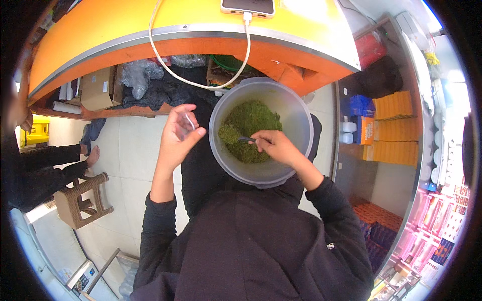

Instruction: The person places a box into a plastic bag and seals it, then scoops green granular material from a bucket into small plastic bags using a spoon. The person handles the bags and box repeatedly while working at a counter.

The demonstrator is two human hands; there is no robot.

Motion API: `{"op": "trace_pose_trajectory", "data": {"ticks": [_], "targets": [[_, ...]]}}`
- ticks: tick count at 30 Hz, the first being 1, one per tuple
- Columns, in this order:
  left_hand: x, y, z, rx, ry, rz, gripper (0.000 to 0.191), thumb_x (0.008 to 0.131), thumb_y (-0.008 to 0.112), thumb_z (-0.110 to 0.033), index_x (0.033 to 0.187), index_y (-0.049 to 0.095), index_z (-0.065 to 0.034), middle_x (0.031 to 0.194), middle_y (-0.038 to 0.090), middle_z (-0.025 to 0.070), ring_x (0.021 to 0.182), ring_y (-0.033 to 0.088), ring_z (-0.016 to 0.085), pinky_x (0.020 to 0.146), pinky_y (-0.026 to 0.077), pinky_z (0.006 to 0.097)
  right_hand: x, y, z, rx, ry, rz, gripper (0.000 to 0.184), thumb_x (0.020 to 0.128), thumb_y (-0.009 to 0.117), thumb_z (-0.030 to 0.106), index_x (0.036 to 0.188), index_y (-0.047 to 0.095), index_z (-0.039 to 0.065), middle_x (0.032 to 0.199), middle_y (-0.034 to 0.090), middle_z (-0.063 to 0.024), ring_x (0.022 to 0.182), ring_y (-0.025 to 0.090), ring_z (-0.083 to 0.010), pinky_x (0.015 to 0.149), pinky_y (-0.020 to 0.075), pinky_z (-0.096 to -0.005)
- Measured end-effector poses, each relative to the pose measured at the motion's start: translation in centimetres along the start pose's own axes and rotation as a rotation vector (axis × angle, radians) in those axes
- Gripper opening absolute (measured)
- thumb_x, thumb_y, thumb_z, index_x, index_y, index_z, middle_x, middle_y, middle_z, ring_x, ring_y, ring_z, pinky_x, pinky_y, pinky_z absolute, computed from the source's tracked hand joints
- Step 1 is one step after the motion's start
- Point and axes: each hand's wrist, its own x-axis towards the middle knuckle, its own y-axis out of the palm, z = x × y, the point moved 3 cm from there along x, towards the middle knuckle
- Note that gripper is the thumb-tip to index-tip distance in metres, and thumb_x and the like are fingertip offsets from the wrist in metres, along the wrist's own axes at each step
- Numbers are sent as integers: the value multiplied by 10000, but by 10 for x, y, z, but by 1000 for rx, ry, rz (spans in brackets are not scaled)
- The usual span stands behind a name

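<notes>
A translucent plastic tub (261,177) rests on my lap, part-filled with a loose green crumbly material (250,120) that looks like dried, ground leaves. Over the tub, my right hand (276,146) grips the dark handle of a spoon (246,139). The spoon's far end meets a lighter green heap at the left of the tub; its bowl cannot be made out. Left of the rim, my left hand (177,139) is raised with curled fingers around a small clear plastic item (186,126), perhaps a bag or cup. It is too see-through to tell whether anything is inside.
A yellow-topped table (113,22) with an orange edge stands ahead, bearing a phone (248,5) on a white cable (199,85) that loops down near the tub. Beneath are a cardboard box (96,88) and plastic bags. A person sits left, near a brown stool (81,199). Shelves with orange packs (393,124) stand right.
</notes>
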Motion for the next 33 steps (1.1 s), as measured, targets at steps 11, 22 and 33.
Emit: {"op": "trace_pose_trajectory", "data": {"ticks": [11, 22, 33], "targets": [[26, 96, -11, 872, 302, 427, 637, 642, 728, -123, 1215, 454, -77, 1072, 563, 140, 963, 554, 326, 836, 436, 405, -19, -56, 84, -423, -204, -81, 222, 784, 529, 147, 910, 647, 8, 758, 656, -156, 669, 639, -274, 632, 502, -362], [46, 108, -14, 768, 255, 484, 545, 617, 776, -265, 1059, 525, -69, 935, 599, 86, 885, 574, 300, 798, 429, 386, -50, -43, 92, -1043, -501, -511, 237, 668, 597, 109, 894, 667, 111, 765, 549, -17, 735, 569, -187, 585, 469, -314], [41, 104, 6, 611, 283, 236, 467, 638, 767, -147, 1028, 523, -64, 936, 589, 80, 913, 578, 234, 824, 435, 342, -66, -60, 82, -807, -323, -598, 159, 720, 626, 103, 864, 691, 111, 755, 600, -43, 723, 596, -227, 625, 484, -340]]}}
